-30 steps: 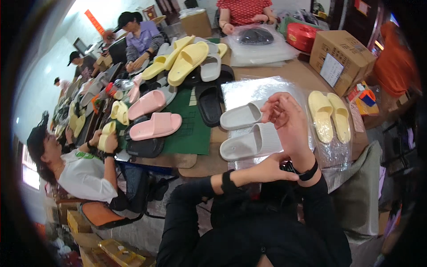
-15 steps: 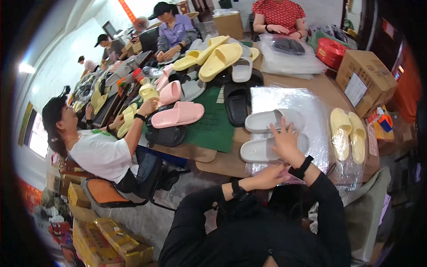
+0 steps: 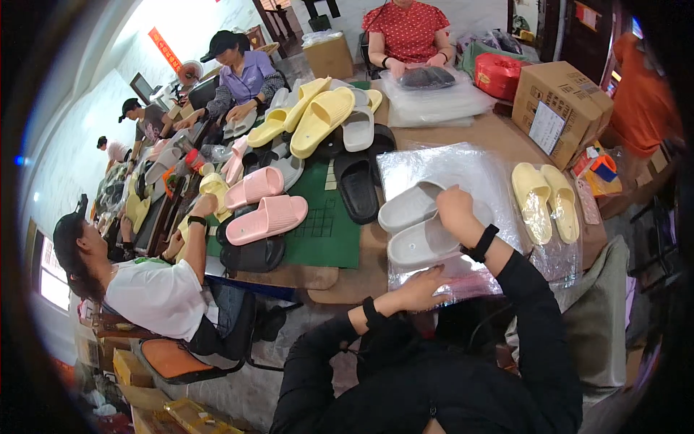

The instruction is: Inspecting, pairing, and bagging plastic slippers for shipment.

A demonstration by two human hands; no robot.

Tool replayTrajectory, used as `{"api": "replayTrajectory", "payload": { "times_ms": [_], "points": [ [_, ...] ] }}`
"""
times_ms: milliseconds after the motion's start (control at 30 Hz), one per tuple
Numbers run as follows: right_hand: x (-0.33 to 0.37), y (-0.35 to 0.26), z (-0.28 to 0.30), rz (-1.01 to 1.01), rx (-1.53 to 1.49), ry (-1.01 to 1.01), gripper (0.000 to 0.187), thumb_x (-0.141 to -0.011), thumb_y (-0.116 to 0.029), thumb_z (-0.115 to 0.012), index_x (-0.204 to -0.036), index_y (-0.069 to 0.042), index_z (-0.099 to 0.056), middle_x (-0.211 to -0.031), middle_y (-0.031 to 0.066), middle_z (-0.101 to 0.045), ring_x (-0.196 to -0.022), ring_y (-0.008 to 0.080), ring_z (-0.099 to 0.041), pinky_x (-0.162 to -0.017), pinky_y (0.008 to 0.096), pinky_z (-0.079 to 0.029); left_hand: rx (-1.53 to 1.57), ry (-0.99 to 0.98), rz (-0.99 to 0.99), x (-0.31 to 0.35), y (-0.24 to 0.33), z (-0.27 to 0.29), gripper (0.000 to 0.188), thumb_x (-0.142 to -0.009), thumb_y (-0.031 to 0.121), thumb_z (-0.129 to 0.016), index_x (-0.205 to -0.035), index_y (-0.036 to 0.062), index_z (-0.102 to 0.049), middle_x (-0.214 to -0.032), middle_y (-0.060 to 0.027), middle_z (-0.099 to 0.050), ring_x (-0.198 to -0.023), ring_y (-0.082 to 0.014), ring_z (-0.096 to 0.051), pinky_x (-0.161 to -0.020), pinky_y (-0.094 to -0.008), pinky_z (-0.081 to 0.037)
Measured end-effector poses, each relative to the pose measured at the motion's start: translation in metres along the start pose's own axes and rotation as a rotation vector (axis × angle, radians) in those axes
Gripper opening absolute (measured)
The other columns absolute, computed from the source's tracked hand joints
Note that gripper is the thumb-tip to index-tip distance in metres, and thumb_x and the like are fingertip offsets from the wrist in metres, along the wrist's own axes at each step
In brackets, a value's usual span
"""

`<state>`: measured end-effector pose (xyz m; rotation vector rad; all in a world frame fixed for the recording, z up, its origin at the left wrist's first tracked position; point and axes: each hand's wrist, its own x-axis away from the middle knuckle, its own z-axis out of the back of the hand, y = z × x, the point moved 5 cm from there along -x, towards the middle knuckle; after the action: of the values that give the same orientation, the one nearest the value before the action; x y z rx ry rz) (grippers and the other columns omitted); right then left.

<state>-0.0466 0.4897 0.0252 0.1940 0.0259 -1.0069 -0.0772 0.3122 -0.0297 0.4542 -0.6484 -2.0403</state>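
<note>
A pair of pale grey slide slippers (image 3: 423, 245) lies on a stack of clear plastic bags (image 3: 470, 168) in front of me. My right hand (image 3: 458, 211) is closed over the pair where the two straps meet; its fingertips are hidden. At the stack's near edge, my left hand (image 3: 421, 289) rests with fingers stretched out on the plastic, holding nothing. To the right, two pale yellow slippers (image 3: 533, 201) lie side by side on clear plastic. A black slipper (image 3: 356, 189) lies just left of the stack.
Left on the green mat (image 3: 329, 242) are pink slippers (image 3: 266, 220) and a heap of yellow slippers (image 3: 323, 121). A cardboard box (image 3: 560, 108) and red bundle (image 3: 499, 76) stand at the far right. A co-worker in white (image 3: 159, 271) sits left; others work across the table.
My right hand has gone from spread over the grey slippers to closed on them. The pair now sits tilted and closer together. My left hand has straightened along the bags' edge. The view has shifted.
</note>
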Motion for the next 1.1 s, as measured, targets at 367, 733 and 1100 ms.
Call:
{"api": "replayTrajectory", "payload": {
  "times_ms": [367, 733, 1100],
  "points": [
    [0.065, 0.044, 0.062, 0.392, -0.059, 0.327, 0.024, -0.072, -0.013, -0.058, -0.095, -0.011, -0.064, -0.112, 0.0132, -0.057, -0.095, 0.0306, -0.057, -0.074, 0.0412, -0.049, -0.352, 0.162, 0.024, 0.008, -0.006, 0.011, 0.035, -0.084, 0.030, -0.058, -0.118, 0.0196, -0.057, -0.128, -0.0294, -0.039, -0.124, -0.0476, -0.033, -0.100, -0.0550, -0.031],
    [0.042, 0.044, 0.003, 0.144, -0.559, -0.251, 0.055, -0.083, -0.046, -0.057, -0.110, 0.002, -0.054, -0.097, 0.0305, -0.058, -0.096, 0.0436, -0.055, -0.082, 0.0461, -0.045, -0.550, 0.167, -0.004, 0.002, 0.003, 0.011, 0.029, -0.081, 0.026, -0.059, -0.109, 0.0179, -0.062, -0.125, -0.0207, -0.044, -0.122, -0.0441, -0.036, -0.097, -0.0528, -0.035],
    [0.165, 0.087, 0.069, 0.208, -1.379, -0.235, 0.042, -0.078, -0.013, -0.065, -0.117, 0.000, -0.054, -0.101, 0.0139, -0.064, -0.094, 0.0190, -0.059, -0.082, 0.0305, -0.045, -0.473, 0.129, 0.149, -0.008, -0.013, -0.001, 0.041, -0.081, 0.036, -0.056, -0.115, 0.0133, -0.059, -0.124, -0.0107, -0.052, -0.120, -0.0388, -0.041, -0.089, -0.0516, -0.037]
  ]
}}
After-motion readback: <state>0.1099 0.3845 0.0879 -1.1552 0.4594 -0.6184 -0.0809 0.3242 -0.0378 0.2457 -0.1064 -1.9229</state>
